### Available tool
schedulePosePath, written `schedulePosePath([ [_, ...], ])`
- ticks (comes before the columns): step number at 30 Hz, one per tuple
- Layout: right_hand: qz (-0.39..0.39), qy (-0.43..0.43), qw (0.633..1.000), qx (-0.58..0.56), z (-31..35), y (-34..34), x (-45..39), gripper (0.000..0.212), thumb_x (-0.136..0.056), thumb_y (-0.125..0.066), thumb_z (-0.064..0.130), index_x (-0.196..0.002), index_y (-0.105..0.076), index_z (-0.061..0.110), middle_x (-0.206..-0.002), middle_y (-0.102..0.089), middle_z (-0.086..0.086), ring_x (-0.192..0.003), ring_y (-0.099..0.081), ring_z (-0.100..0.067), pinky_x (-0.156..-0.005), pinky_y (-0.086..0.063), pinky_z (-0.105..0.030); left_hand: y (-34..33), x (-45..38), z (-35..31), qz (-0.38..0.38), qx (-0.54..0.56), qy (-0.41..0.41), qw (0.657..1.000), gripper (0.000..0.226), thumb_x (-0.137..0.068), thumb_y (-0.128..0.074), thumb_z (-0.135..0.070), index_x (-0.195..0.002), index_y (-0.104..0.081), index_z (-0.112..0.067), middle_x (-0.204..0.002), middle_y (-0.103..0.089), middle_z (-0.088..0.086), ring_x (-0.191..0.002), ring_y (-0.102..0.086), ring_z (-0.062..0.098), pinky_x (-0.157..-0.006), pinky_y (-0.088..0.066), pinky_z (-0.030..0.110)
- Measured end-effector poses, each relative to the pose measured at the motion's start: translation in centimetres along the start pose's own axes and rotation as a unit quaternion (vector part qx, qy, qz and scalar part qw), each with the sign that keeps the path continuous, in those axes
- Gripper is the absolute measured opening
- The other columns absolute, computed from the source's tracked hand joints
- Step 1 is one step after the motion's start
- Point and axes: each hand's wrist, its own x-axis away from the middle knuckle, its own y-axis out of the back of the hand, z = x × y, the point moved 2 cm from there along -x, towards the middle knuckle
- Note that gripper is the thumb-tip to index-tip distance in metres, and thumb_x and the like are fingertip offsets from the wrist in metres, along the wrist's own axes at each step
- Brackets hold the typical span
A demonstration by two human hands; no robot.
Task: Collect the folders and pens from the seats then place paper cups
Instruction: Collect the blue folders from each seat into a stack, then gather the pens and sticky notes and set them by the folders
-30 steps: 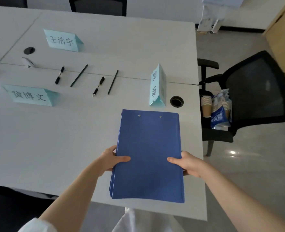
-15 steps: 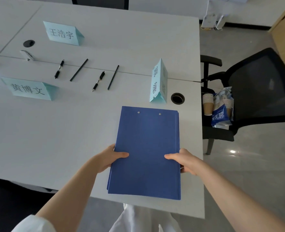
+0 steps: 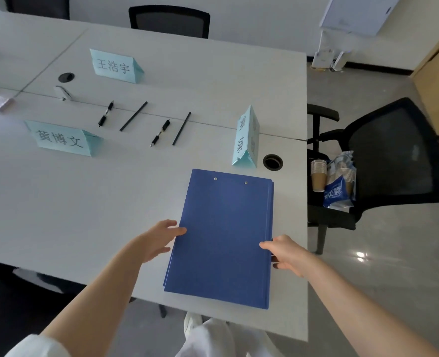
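A stack of blue folders [image 3: 223, 235] lies flat on the white table [image 3: 84, 202] near its front right corner. My left hand [image 3: 156, 240] rests at the stack's left edge with fingers spread, only the thumb tip touching it. My right hand [image 3: 285, 253] grips the right edge, thumb on top and fingers curled under. Two black pens [image 3: 106, 113] [image 3: 160, 132] and two thin black pencils [image 3: 133, 116] [image 3: 181, 128] lie at mid table. A stack of brown paper cups [image 3: 318, 173] stands on the seat of the black chair [image 3: 393, 155] at the right.
Three teal name cards [image 3: 114, 65] [image 3: 61, 139] [image 3: 246, 137] stand on the table, one just beyond the folders beside a round cable hole [image 3: 272, 162]. A plastic bag of more cups [image 3: 340, 181] lies on the chair seat. Another chair [image 3: 169, 20] stands at the far side.
The folder stack has settled flat on the table. My left thumb has slid off the top to the stack's edge and its fingers have spread. The right hand keeps its hold.
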Motion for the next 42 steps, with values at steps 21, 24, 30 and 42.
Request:
schedulePosePath([
  [21,-0.140,0.214,0.947,0.196,5.1,-3.2,6.8,0.048,-0.096,-0.047,0.019,-0.142,-0.035,0.008,-0.110,-0.049,-0.002,-0.084,-0.053,-0.016,-0.072,-0.048,-0.029,1.6,9.2,1.6,-0.112,0.078,-0.108,0.985,0.021,-0.096,-0.056,-0.010,-0.116,-0.060,-0.011,-0.116,-0.066,0.011,-0.106,-0.065,0.029,-0.090,-0.053,0.039],
  [24,-0.126,0.235,0.942,0.202,7.1,-6.0,7.5,0.046,-0.096,-0.046,0.022,-0.141,-0.037,0.013,-0.127,-0.052,-0.002,-0.096,-0.051,-0.016,-0.076,-0.048,-0.028,3.7,9.7,2.1,-0.127,0.088,-0.122,0.980,0.016,-0.096,-0.055,-0.009,-0.110,-0.062,-0.012,-0.106,-0.070,0.009,-0.092,-0.068,0.023,-0.080,-0.056,0.033],
  [30,-0.080,0.272,0.940,0.188,12.2,-12.6,8.7,0.045,-0.097,-0.045,0.021,-0.140,-0.038,0.012,-0.114,-0.052,0.001,-0.090,-0.054,-0.014,-0.059,-0.042,-0.020,10.1,9.6,3.3,-0.156,0.088,-0.127,0.976,0.015,-0.093,-0.054,0.000,-0.095,-0.064,-0.011,-0.083,-0.069,0.003,-0.071,-0.064,0.017,-0.067,-0.051,0.027],
  [42,-0.106,0.287,0.942,0.137,24.4,-17.9,4.7,0.043,-0.092,-0.047,0.019,-0.133,-0.048,0.004,-0.112,-0.059,-0.006,-0.087,-0.053,-0.012,-0.069,-0.047,-0.024,20.0,3.9,-5.9,-0.191,-0.068,-0.184,0.962,0.021,-0.088,-0.049,0.000,-0.089,-0.065,-0.015,-0.088,-0.070,0.006,-0.074,-0.065,0.018,-0.070,-0.052,0.029],
])
